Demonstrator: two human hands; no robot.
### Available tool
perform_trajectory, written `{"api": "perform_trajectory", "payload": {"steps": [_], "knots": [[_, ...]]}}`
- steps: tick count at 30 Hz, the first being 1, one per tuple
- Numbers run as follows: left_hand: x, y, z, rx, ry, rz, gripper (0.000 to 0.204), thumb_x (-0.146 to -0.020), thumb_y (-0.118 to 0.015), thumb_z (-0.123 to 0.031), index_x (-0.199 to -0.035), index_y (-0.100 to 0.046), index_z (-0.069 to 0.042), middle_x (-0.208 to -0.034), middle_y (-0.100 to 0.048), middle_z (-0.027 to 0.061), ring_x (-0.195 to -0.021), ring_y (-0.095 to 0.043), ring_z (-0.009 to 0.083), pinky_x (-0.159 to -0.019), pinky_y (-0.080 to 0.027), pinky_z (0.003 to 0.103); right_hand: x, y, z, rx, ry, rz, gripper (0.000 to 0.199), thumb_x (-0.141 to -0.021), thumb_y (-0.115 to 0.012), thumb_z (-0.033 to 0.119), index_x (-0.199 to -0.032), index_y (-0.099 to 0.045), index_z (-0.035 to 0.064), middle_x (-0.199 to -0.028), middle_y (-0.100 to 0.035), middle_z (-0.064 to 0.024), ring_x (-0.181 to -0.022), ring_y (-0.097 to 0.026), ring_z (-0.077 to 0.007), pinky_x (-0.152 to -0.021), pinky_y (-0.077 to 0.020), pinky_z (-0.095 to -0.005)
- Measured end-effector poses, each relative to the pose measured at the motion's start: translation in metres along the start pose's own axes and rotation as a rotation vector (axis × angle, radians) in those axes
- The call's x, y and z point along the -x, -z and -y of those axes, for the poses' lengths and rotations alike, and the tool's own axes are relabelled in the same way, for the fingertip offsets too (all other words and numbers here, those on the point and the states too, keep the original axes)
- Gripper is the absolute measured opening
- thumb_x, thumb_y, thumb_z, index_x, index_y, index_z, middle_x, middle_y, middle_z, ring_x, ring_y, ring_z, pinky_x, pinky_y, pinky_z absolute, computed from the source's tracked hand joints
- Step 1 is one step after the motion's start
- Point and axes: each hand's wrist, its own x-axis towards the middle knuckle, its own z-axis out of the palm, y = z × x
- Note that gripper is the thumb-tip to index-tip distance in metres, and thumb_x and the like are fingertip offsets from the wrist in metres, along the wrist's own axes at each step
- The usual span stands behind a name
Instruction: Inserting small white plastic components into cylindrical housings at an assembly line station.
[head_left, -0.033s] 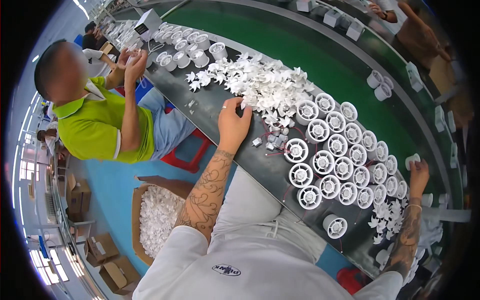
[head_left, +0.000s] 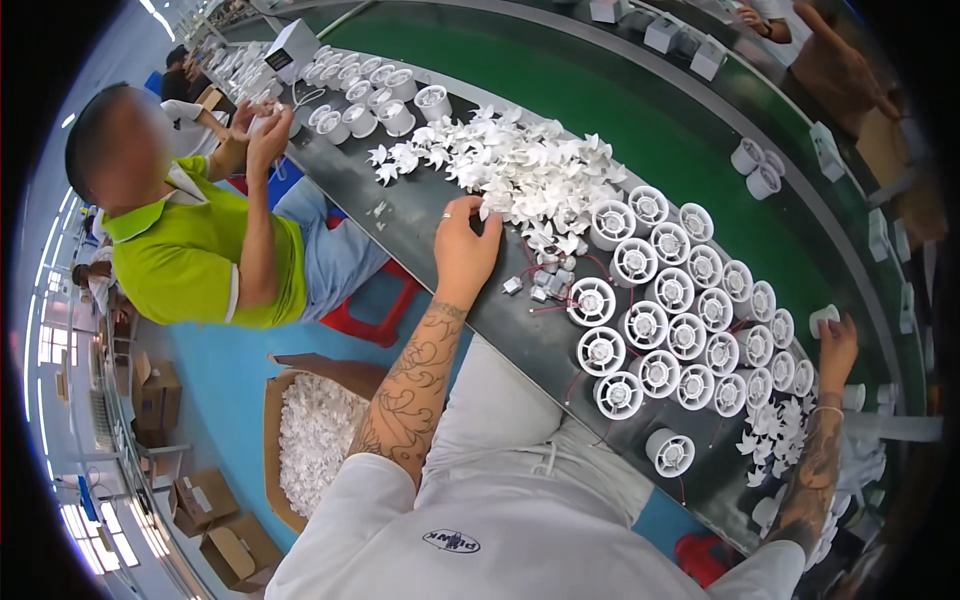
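Note:
My left hand [head_left: 466, 248] rests at the near edge of a heap of white fan blades [head_left: 545, 170], its fingers curled and thumb bent in beside them. What its fingertips hold, if anything, is hidden. At the far right, my right hand [head_left: 837, 355] has its fingers against a small white cylindrical fan housing [head_left: 824, 319] over the green belt's near side. Between my hands, several round white fan housings [head_left: 687, 335] stand in rows with spoked centres facing up. Small metal motors [head_left: 548, 280] with red wires lie beside the heap.
A single housing [head_left: 670, 453] stands near the table's front edge. More loose blades [head_left: 775, 437] lie by my right forearm. The green conveyor belt [head_left: 480, 50] runs behind. A person in a lime shirt [head_left: 205, 240] sits at left, near a carton of white parts [head_left: 315, 430].

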Motion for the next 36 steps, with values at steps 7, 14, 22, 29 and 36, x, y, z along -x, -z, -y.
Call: {"api": "perform_trajectory", "payload": {"steps": [7, 14, 22, 29, 36], "knots": [[-0.002, 0.006, 0.003, 0.108, 0.142, -0.011, 0.019, -0.08, -0.068, -0.013, -0.089, -0.056, -0.001, -0.069, -0.06, 0.0105, -0.061, -0.059, 0.0212, -0.058, -0.047, 0.033, -0.01, -0.017, 0.004, -0.254, -0.145, 0.086, 0.03, -0.078, -0.075, 0.019, -0.091, -0.064, -0.0054, -0.08, -0.066, -0.0195, -0.07, -0.065, -0.0292, -0.066, -0.0498, -0.0356], [0.008, 0.012, -0.003, 0.591, 0.216, 0.049, 0.033, -0.092, -0.058, -0.004, -0.124, -0.054, 0.004, -0.095, -0.062, 0.0038, -0.081, -0.058, 0.0094, -0.073, -0.047, 0.022, -0.007, 0.017, 0.004, -0.299, -0.199, -0.114, 0.027, -0.08, -0.076, 0.022, -0.078, -0.062, -0.0009, -0.065, -0.06, -0.0043, -0.058, -0.051, -0.0103, -0.054, -0.0412, -0.0288], [0.039, 0.068, -0.095, 1.384, 0.284, 0.142, 0.041, -0.092, -0.062, -0.008, -0.129, -0.051, 0.005, -0.106, -0.062, 0.011, -0.08, -0.06, 0.0153, -0.076, -0.053, 0.031, 0.095, 0.13, 0.136, -1.771, -0.36, 0.0, 0.04, -0.098, -0.054, 0.023, -0.128, -0.051, -0.0037, -0.125, -0.06, -0.0145, -0.114, -0.059, -0.0238, -0.1, -0.047, -0.0381], [0.07, 0.078, -0.2, 0.933, -0.699, 0.647, 0.033, -0.071, -0.075, -0.005, -0.103, -0.07, 0.0, -0.076, -0.066, 0.01, -0.059, -0.057, 0.0176, -0.05, -0.044, 0.027, 0.174, 0.105, 0.223, -2.143, -0.392, 0.226, 0.057, -0.097, -0.05, 0.038, -0.136, -0.042, -0.0024, -0.13, -0.05, -0.0276, -0.121, -0.051, -0.0376, -0.1, -0.045, -0.0465], [0.101, 0.051, -0.23, 0.875, -0.708, 0.798, 0.033, -0.066, -0.081, -0.012, -0.093, -0.065, -0.004, -0.108, -0.052, 0.0105, -0.086, -0.052, 0.0239, -0.067, -0.045, 0.032, 0.186, 0.118, 0.246, -2.07, -0.548, 0.242, 0.05, -0.087, -0.068, 0.03, -0.115, -0.057, -0.0095, -0.111, -0.064, -0.0234, -0.102, -0.064, -0.0295, -0.091, -0.0513, -0.041]]}}
